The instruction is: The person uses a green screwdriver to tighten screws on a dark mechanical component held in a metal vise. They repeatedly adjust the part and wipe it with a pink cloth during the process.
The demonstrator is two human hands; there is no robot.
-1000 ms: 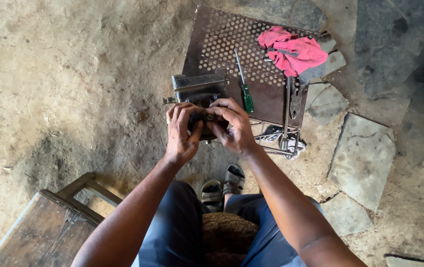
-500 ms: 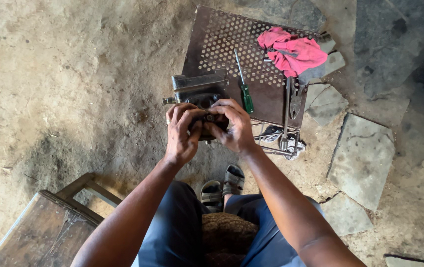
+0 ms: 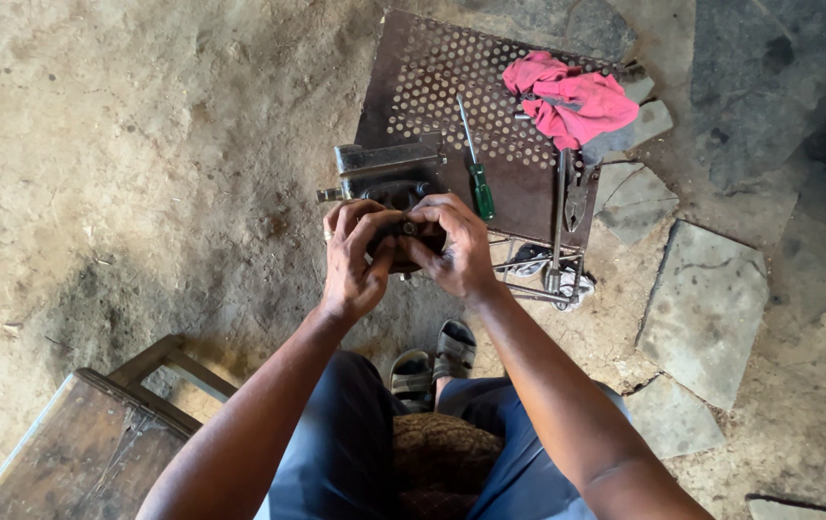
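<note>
Metal part [image 3: 403,231], small and dark, is clamped between both hands above the front edge of a perforated plate [image 3: 432,77]; left hand [image 3: 355,260] and right hand [image 3: 451,246] curl their fingers tight around it. A screwdriver [image 3: 475,164], pliers [image 3: 576,197] and pink rag [image 3: 572,96] lie on the plate.

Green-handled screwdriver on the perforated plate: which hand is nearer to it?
Right. The right hand sits just below and left of the green-handled screwdriver, close to its handle. The left hand is farther left, both hands gripping the small dark metal part.
</note>
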